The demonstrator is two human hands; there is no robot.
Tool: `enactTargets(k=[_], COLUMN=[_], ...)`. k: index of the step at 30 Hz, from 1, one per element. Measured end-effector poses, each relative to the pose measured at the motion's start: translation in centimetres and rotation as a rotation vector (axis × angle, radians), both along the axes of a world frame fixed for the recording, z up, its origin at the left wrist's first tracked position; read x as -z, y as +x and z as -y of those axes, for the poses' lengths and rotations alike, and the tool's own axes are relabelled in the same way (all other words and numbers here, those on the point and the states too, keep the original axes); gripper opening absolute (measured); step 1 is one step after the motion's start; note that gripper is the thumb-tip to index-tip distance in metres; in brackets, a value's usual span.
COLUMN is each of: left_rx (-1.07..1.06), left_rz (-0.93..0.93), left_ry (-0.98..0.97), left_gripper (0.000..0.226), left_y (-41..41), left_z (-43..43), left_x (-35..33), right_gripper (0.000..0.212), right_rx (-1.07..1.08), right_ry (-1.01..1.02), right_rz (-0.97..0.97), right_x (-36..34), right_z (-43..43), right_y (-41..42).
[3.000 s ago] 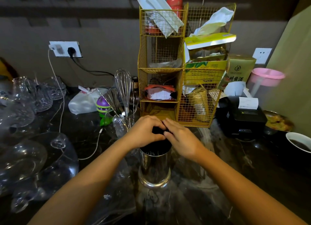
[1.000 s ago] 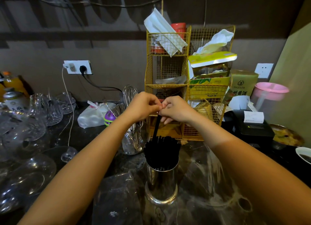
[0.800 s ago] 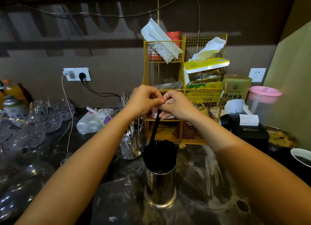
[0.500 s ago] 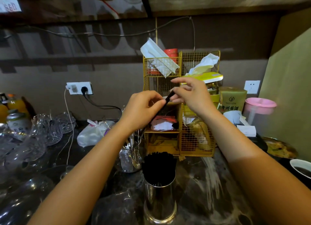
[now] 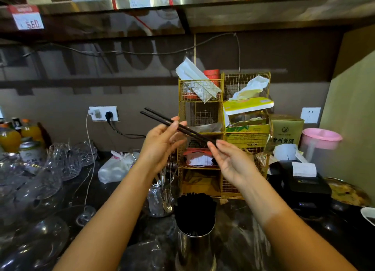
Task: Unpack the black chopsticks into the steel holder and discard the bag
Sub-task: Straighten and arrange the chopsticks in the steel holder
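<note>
**Head view: one pair held up, the rest in the holder**

Head view shows the left hand and right hand raised in front of the yellow rack, sharing a pair of black chopsticks. The left hand is closed on the pair near its middle, thumb and fingers pinching. The right hand is mostly open, palm turned up, with only its fingertips at the lower end of the sticks; whether they pinch or merely steady that end cannot be told. The pair slants up and to the left, its free ends near the wall socket.

Below the hands, the steel holder stands on the dark counter, already packed with black sticks standing upright. The clear bag seems to lie crumpled on the counter just left of the holder, though it is hard to make out against the dark top.

Risks from here, as judgement: the holder looks crowded, so pushing this pair down may jam against the others or tip the holder. The pinch is light, so one stick could slide out and fall among the glassware on the left. The clear bag is easy to overlook and could be left undiscarded.
</note>
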State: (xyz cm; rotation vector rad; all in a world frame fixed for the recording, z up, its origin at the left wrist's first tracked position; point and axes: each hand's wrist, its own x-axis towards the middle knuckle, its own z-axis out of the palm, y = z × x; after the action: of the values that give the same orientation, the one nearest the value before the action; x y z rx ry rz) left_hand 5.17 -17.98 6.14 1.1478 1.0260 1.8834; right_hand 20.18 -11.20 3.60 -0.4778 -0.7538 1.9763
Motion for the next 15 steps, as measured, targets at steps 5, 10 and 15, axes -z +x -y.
enactTargets(k=[5, 10, 15], left_rx=[-0.080, -0.104, -0.056], left_rz=[0.001, -0.099, -0.290], left_ry=[-0.032, -0.088, -0.118], left_gripper=[0.013, 0.011, 0.012], left_y=[-0.5, -0.8, -0.5], left_z=[-0.6, -1.1, -1.1], left_x=[0.5, 0.8, 0.9], right_gripper=[0.012, 0.007, 0.013], right_rx=[-0.131, -0.208, 0.026], right_ry=[-0.180, -0.120, 0.439], right_rz=[-0.026, 0.229, 0.739], right_x=[3.0, 4.4, 1.5], right_z=[0.4, 0.3, -0.1], right_y=[-1.2, -0.8, 0.3])
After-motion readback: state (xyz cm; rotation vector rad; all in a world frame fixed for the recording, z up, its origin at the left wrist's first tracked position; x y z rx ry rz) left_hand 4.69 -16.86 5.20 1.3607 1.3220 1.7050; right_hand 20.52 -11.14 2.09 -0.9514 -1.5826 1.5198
